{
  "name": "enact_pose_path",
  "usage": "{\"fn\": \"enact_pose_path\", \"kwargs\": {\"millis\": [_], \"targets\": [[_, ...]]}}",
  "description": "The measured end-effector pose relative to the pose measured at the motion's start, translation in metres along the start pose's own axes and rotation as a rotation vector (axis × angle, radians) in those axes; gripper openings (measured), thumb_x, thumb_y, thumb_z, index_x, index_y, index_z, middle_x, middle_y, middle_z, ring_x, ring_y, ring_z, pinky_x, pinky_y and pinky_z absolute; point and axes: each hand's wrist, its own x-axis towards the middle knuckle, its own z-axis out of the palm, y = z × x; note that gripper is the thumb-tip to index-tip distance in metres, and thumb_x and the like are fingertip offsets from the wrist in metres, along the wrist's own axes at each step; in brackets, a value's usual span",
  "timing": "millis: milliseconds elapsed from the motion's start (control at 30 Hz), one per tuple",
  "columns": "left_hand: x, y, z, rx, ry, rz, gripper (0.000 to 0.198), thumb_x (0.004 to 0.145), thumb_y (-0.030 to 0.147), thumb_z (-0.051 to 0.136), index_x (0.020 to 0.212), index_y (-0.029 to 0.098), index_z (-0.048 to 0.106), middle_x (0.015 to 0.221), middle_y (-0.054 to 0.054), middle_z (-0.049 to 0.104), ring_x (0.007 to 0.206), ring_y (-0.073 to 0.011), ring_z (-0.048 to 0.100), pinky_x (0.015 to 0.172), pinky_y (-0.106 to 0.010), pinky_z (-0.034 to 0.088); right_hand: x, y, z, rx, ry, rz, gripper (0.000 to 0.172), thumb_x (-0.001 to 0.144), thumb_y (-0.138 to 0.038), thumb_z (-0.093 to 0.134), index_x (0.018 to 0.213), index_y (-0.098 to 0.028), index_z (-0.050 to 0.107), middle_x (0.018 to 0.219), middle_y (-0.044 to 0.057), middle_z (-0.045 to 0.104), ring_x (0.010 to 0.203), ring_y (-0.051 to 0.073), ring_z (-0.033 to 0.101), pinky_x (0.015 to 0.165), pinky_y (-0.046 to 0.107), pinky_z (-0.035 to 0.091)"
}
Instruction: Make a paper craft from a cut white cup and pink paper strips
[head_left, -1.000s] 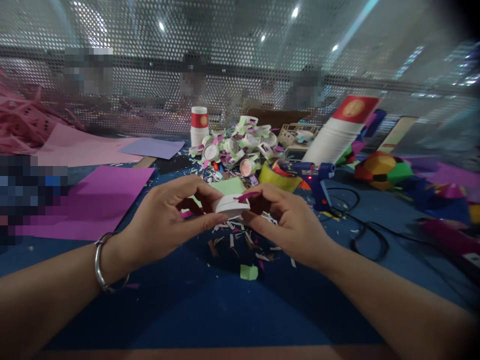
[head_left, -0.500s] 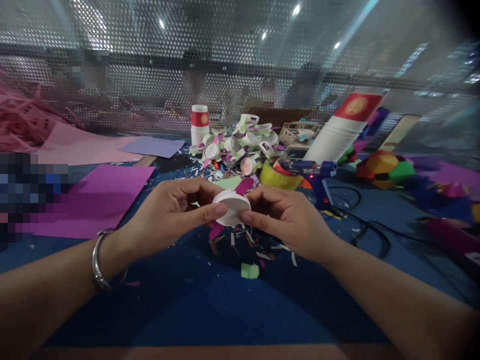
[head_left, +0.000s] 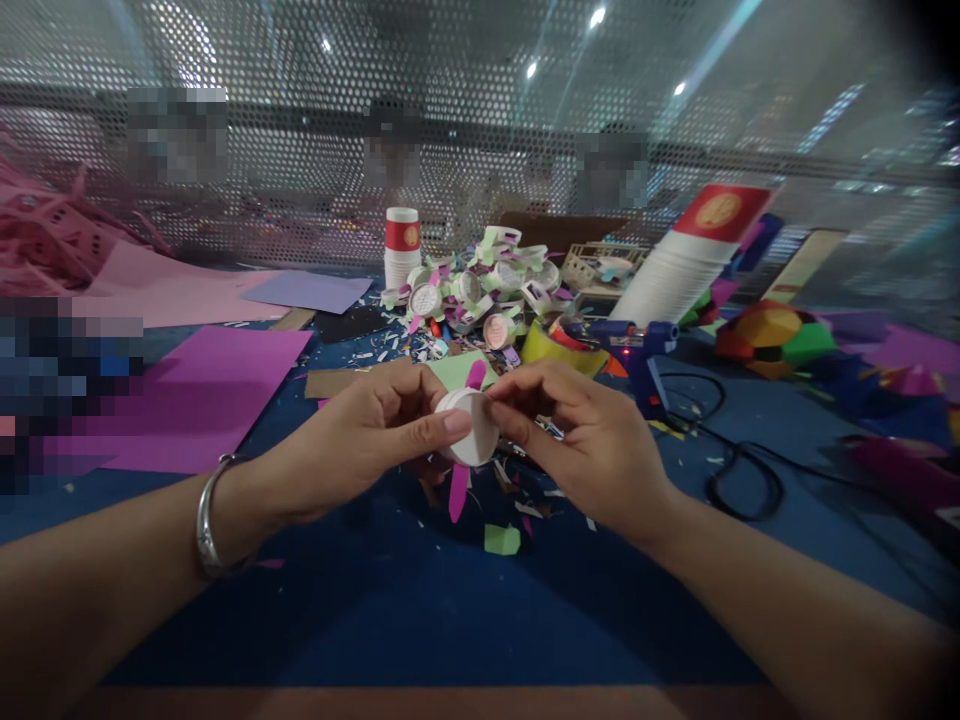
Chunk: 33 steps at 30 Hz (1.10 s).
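Fingers of the left hand [head_left: 375, 425] pinch a small white disc [head_left: 482, 438], thumb flat across its face, while those of the right hand [head_left: 589, 445] nip its opposite edge. Between them they hold it above the blue surface [head_left: 375, 630], magenta strips [head_left: 458, 493] poking out above and below. Beyond it I see a heap of white round pieces [head_left: 506, 275], with a blue glue gun [head_left: 649, 382] near the right hand.

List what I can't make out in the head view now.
All in the head view:
Disc, back: faces away from the camera.
Disc, part of its front: covered by the left hand's thumb.
Emblem on the tilted cups: detail too small.
Magenta thing: blurred, cut off by the right edge.
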Motion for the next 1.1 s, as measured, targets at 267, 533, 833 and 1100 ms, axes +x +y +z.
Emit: {"fn": "enact_pose_path", "kwargs": {"millis": [267,533,833,1100], "targets": [[-0.001,-0.003,0.005,-0.26,-0.083,-0.075,0.022,0.097,0.038,0.055,0.084,0.022,0.06,0.083,0.001,0.06,0.073,-0.011,0.057,0.065,-0.022,0.05,0.0,-0.001,0.001,-0.008,-0.011,-0.003,0.005,0.093,-0.026,0.062,0.096,-0.021,0.062,0.085,0.001,0.066,0.073,0.012,0.061,0.064,0.024,0.048],[-0.001,-0.002,0.013,-0.348,-0.023,-0.17,0.03,0.096,0.046,0.055,0.098,0.021,0.07,0.094,-0.003,0.07,0.079,-0.0146,0.065,0.07,-0.024,0.051,-0.001,0.0,0.003,-0.026,0.018,-0.069,0.004,0.089,-0.017,0.063,0.092,-0.02,0.062,0.079,-0.001,0.065,0.069,0.01,0.06,0.061,0.021,0.048],[0.003,-0.002,0.015,-0.43,0.023,-0.217,0.029,0.097,0.039,0.054,0.104,0.017,0.071,0.097,-0.007,0.071,0.081,-0.016,0.066,0.073,-0.025,0.055,0.0,0.001,0.007,-0.019,-0.009,-0.047,0.004,0.09,-0.015,0.062,0.092,-0.019,0.061,0.076,-0.004,0.063,0.066,0.008,0.059,0.061,0.019,0.046],[0.007,-0.004,0.013,-0.452,0.115,-0.166,0.027,0.094,0.039,0.061,0.094,0.015,0.072,0.094,-0.006,0.069,0.083,-0.0147,0.062,0.075,-0.025,0.058,-0.003,-0.009,0.006,-0.064,0.0,-0.163,0.003,0.09,-0.016,0.062,0.093,-0.018,0.063,0.084,-0.001,0.062,0.076,0.01,0.058,0.07,0.024,0.046]]}}
